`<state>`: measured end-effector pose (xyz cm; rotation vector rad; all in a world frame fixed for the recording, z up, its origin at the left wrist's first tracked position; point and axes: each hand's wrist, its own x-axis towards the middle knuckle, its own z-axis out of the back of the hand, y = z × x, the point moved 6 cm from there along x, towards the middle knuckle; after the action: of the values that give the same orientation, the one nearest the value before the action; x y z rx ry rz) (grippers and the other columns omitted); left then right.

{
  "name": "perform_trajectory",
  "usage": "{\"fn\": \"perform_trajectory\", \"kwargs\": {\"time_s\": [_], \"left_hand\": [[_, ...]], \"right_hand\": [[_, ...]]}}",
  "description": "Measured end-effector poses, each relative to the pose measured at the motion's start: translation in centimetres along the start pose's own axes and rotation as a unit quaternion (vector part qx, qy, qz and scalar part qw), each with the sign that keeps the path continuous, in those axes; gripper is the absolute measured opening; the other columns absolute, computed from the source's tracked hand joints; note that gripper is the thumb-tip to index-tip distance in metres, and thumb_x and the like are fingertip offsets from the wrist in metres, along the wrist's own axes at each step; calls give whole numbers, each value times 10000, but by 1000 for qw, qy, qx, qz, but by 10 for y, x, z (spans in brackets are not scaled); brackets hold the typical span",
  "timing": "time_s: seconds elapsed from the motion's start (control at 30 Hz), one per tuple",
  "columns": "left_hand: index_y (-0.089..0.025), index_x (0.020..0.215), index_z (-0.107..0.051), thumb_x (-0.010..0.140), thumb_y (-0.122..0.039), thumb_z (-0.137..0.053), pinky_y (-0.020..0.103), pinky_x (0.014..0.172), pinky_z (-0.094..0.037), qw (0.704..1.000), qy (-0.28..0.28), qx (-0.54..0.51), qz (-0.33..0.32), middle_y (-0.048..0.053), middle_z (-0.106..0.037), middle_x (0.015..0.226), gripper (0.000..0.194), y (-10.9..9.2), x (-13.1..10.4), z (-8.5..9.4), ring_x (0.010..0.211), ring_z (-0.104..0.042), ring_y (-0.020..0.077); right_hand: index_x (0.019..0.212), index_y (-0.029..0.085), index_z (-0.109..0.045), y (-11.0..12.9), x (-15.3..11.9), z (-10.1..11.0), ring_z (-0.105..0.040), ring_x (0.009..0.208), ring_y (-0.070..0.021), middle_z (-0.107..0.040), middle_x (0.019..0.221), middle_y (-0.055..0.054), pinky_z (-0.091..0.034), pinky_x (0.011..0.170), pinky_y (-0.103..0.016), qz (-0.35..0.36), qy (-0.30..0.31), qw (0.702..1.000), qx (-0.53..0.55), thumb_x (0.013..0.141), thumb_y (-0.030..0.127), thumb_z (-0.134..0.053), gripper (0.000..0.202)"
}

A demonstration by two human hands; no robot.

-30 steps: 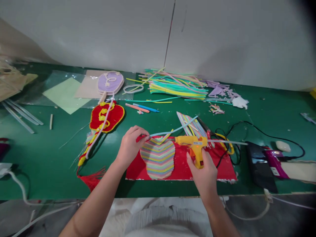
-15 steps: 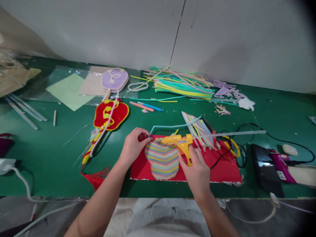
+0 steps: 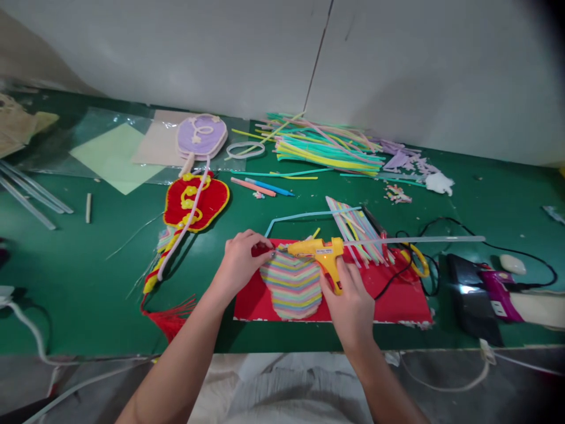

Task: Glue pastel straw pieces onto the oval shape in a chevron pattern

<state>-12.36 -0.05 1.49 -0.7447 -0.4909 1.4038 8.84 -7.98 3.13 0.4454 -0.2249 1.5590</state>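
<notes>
My right hand (image 3: 353, 303) grips a yellow glue gun (image 3: 324, 252) by its handle, with a long translucent glue stick (image 3: 419, 239) out of its back. The gun's nozzle points left, over the upper edge of a striped pastel piece (image 3: 293, 288) on a red board (image 3: 251, 300). My left hand (image 3: 242, 262) is closed in a pinch at the piece's upper left edge, on a bent light blue strip (image 3: 309, 217) that runs back and to the right. The nozzle tip is close to my left fingertips.
Behind lies a pile of coloured strips (image 3: 331, 153). A red fan (image 3: 194, 203) and a purple fan (image 3: 202, 138) lie to the left. Scissors (image 3: 415, 259), a black cable (image 3: 392, 280) and a black box (image 3: 472, 300) are to the right.
The view has shifted slightly. The end of the blue strip near my left hand has moved a little; both hands keep nearly the same places, and the glue gun is still held.
</notes>
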Motion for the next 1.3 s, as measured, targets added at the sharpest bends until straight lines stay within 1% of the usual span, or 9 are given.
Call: {"fn": "perform_trajectory", "kwargs": {"time_s": [0.27, 0.43, 0.6, 1.03, 1.3], "left_hand": [[-223, 787, -661, 743, -184, -668, 328, 782, -395, 1000, -3, -13, -1, 10, -622, 847, 60, 0, 0, 0, 879, -576, 205], [-225, 791, -664, 748, -190, -671, 330, 786, -390, 1000, -3, -9, -2, 8, -621, 850, 56, 0, 0, -1, 877, -573, 203], [-225, 794, -667, 754, -187, -662, 326, 780, -390, 1000, -1, -8, 1, 9, -622, 852, 55, 0, -1, -1, 880, -572, 206], [-225, 808, -661, 767, -182, -664, 331, 806, -390, 1000, 7, 3, 2, 9, -623, 872, 60, -2, -1, -1, 904, -572, 201], [-226, 798, -664, 759, -183, -674, 322, 778, -391, 1000, 4, 19, 0, 6, -614, 839, 58, -2, 0, -1, 875, -574, 199]], "right_hand": [[1210, 146, -581, 0, -3, -1, -658, 825, -204, -668, 1024, -111, -491, 599, -261, -1, 3, 1000, 12, 914, 335, -474, 367], [1210, 149, -583, 0, -5, -2, -654, 859, -216, -663, 1007, -115, -505, 648, -273, -10, 6, 999, 38, 920, 335, -462, 365], [1244, 143, -554, 0, -7, -3, -653, 846, -210, -660, 981, -115, -508, 652, -277, -12, 14, 999, 49, 926, 329, -447, 384], [1237, 130, -547, 1, -7, -1, -651, 806, -187, -660, 962, -105, -493, 627, -250, 13, -9, 1000, 26, 920, 296, -481, 364], [1199, 126, -575, -3, -11, 4, -657, 846, -194, -667, 974, -111, -510, 709, -260, 12, -20, 1000, 13, 913, 275, -498, 332]]}}
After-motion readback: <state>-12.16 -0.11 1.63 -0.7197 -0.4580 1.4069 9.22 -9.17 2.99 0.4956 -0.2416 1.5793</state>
